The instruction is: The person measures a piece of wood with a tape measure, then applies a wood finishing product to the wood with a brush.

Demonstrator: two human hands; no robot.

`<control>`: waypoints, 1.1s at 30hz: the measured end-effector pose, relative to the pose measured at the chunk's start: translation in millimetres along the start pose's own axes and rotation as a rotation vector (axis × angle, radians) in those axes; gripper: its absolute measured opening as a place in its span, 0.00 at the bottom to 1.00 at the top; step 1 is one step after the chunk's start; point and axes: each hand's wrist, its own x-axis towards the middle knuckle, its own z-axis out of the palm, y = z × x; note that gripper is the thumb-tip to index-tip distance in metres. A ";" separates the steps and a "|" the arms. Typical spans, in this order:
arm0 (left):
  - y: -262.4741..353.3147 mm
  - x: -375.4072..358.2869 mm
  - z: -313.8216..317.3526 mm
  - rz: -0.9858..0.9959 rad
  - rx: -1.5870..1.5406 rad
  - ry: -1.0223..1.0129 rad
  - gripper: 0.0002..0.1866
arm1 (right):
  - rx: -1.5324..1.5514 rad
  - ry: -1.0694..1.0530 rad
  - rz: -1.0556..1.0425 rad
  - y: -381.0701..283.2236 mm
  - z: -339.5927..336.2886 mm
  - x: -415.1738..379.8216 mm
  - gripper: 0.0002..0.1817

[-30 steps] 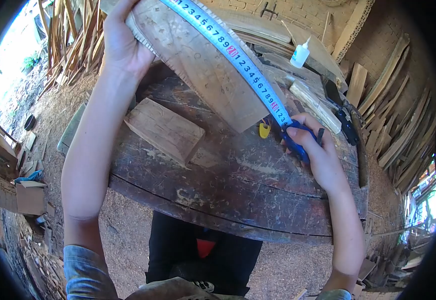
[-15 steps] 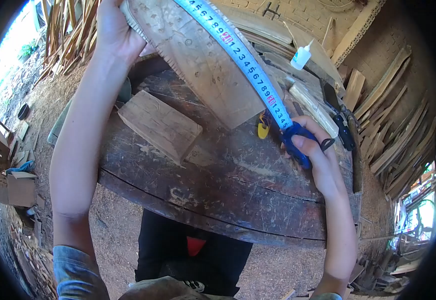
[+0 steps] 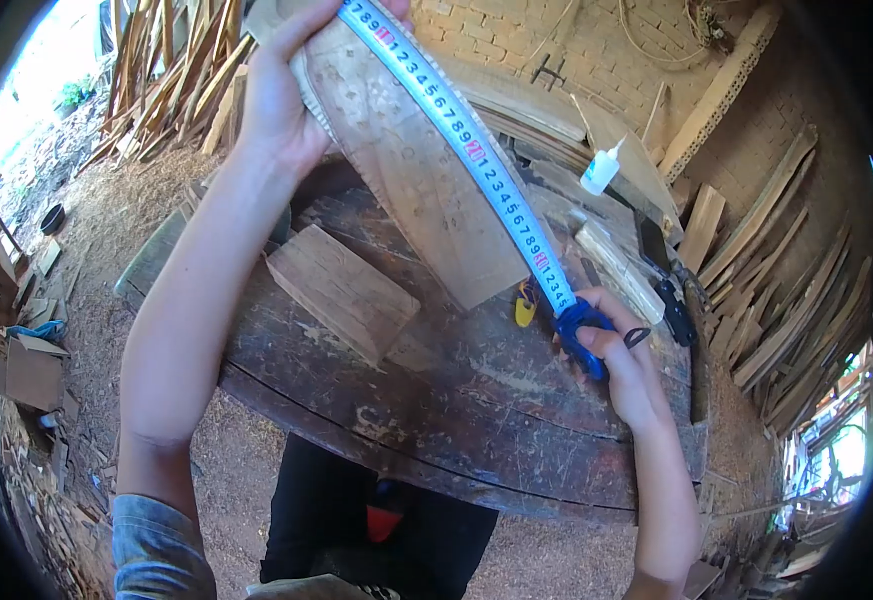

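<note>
My left hand (image 3: 291,95) is closed around the upper left part of a long wooden board (image 3: 426,215), which slants above the bench. Its fingers reach over the board's top, near the tape. In my right hand (image 3: 621,365) is the blue case of a tape measure (image 3: 583,335), just past the board's lower right end. The pulled-out blue-white blade (image 3: 476,150) runs along the board's right edge; its far end is hidden at the top. A rectangular wood block (image 3: 341,290) lies on the bench left of the board. Beside the tape case is a small yellow object (image 3: 524,312).
The worn dark workbench (image 3: 456,420) stands in front of me. At its right lie a pale stick (image 3: 619,272), a dark phone-like object (image 3: 652,240) and a black-handled tool (image 3: 674,315). A white squeeze bottle (image 3: 601,172) stands behind. Wood strips (image 3: 776,320) lean along the wall.
The view has shifted upward, so the board, block and bench sit lower in it. More of the blade and of my left hand shows. Both hands keep their hold.
</note>
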 end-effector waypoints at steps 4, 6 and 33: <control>2.1 1.0 -2.8 -0.021 -0.010 0.008 0.18 | 0.021 -0.015 0.007 1.5 2.1 0.6 0.17; 0.6 -0.7 0.4 0.009 0.018 0.087 0.18 | 0.025 -0.019 0.009 1.6 2.6 0.2 0.17; -1.1 -4.7 -3.1 0.039 0.079 0.050 0.30 | -0.056 -0.016 -0.156 4.7 11.3 -5.0 0.12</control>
